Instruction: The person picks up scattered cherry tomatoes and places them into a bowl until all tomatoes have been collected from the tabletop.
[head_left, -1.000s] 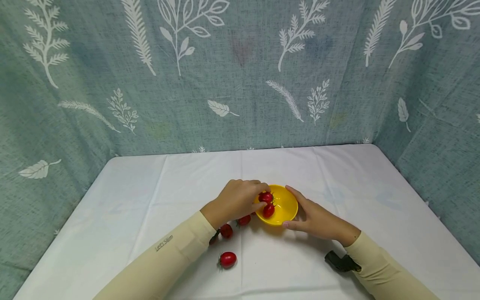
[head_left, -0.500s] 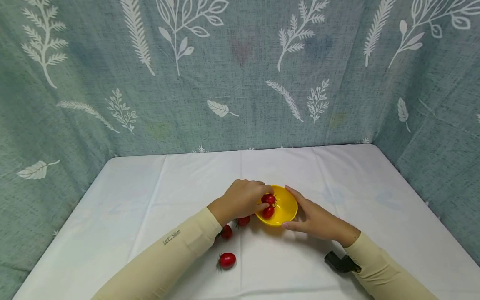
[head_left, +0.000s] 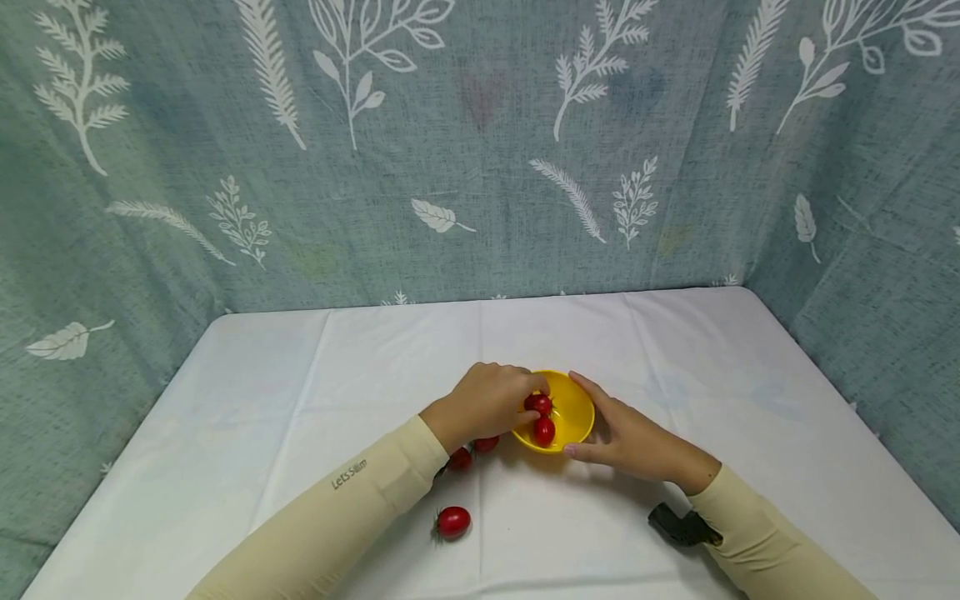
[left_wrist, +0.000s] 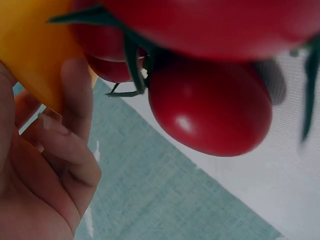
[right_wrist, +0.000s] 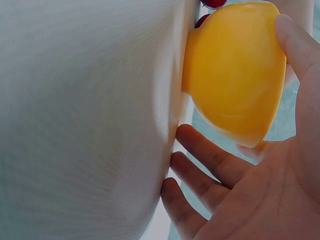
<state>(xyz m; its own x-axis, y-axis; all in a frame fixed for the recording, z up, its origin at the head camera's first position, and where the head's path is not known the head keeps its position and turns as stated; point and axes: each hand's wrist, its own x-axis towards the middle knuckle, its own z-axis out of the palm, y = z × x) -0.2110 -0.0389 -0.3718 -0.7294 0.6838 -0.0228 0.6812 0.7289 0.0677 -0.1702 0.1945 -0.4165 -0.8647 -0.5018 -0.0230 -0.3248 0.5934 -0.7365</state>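
A yellow bowl (head_left: 576, 408) stands on the white cloth, with two small red tomatoes inside it. My left hand (head_left: 491, 402) reaches over the bowl's left rim, its thumb and fingers about the upper tomato (head_left: 538, 405). Just below the thumb lies the other tomato (head_left: 544, 431). In the left wrist view the left hand's curled fingers (left_wrist: 75, 100) overlap the bowl's side. My right hand (head_left: 626, 433) holds the bowl from the right, thumb at the near rim and index finger at the far side. Its other fingers (right_wrist: 200, 175) spread down to the cloth in the right wrist view.
Several red tomatoes with green stems lie outside the bowl: one tomato (head_left: 453, 522) nearest me, another tomato (head_left: 460, 459) beside the left sleeve, and a tomato (head_left: 486, 444) under the left wrist. A black strap (head_left: 684, 525) hangs at the right sleeve. A patterned curtain (head_left: 480, 167) stands behind the table.
My left hand has moved slightly right and deeper into the bowl, and the upper tomato has shifted with it. The lower tomato has moved a little right and nearer. The right hand holds still.
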